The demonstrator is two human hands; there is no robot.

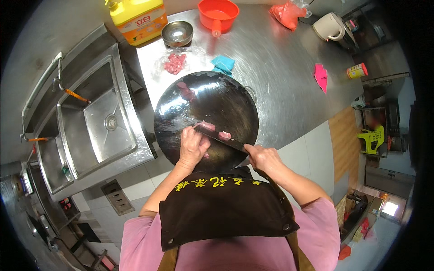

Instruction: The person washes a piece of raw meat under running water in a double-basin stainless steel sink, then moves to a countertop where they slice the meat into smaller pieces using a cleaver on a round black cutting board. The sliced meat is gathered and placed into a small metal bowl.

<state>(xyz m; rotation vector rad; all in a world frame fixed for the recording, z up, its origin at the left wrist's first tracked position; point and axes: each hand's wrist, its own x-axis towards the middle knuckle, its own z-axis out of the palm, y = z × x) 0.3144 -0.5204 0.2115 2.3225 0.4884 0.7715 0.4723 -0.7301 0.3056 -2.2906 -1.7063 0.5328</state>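
Observation:
A dark, wide wok (230,101) rests on the steel worktop in front of me. My right hand (262,155) grips a knife (222,140) whose dark blade slants across the wok's near half. My left hand (193,145) is at the blade's far end, its fingers against a piece of raw meat (207,125). Another small meat piece (224,136) lies against the blade. What the left fingers hold underneath is partly hidden. Behind the wok, raw meat strips (175,63) lie on clear plastic, with a blue cloth (223,64) to their right.
A steel bowl (177,33), a yellow detergent jug (139,22) and a red plastic dipper (218,15) stand along the back. A double sink (101,111) is at the left. Farther right are a pink cloth (320,78), a kettle (328,27) and a canister (357,71).

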